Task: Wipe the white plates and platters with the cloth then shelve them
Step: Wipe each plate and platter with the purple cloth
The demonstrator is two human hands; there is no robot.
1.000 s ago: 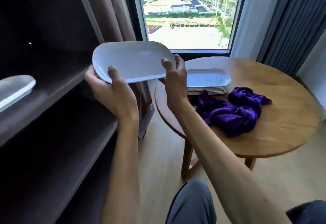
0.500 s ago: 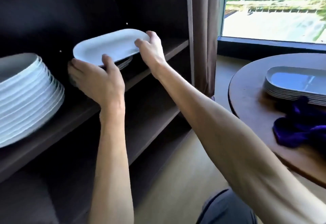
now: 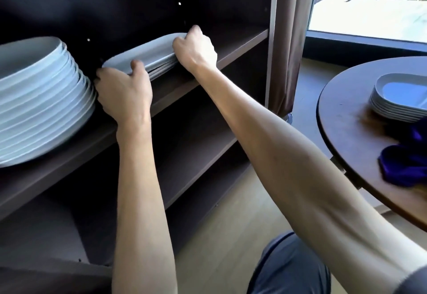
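Note:
A white oblong platter (image 3: pixel 147 54) lies on top of a low stack of platters on the dark shelf (image 3: pixel 240 46). My left hand (image 3: pixel 123 92) grips its near left end, thumb on the rim. My right hand (image 3: pixel 196 51) grips its right end with curled fingers. A tall stack of round white plates (image 3: pixel 39 99) stands on the same shelf to the left. At the right, several more white platters (image 3: pixel 402 97) are stacked on the round wooden table (image 3: pixel 342 118), with the purple cloth (image 3: pixel 406 166) lying in front of them.
The shelving unit has lower shelves (image 3: pixel 196 150) below the one in use. A brown curtain (image 3: pixel 288 39) hangs between the unit and the window (image 3: pixel 374 2). Light wood floor (image 3: pixel 231 224) runs between shelves and table. My knee (image 3: pixel 291 268) shows at the bottom.
Both hands carried the platter from the table side over to the shelf and lowered it onto the stack of platters there. The view swung left toward the shelves.

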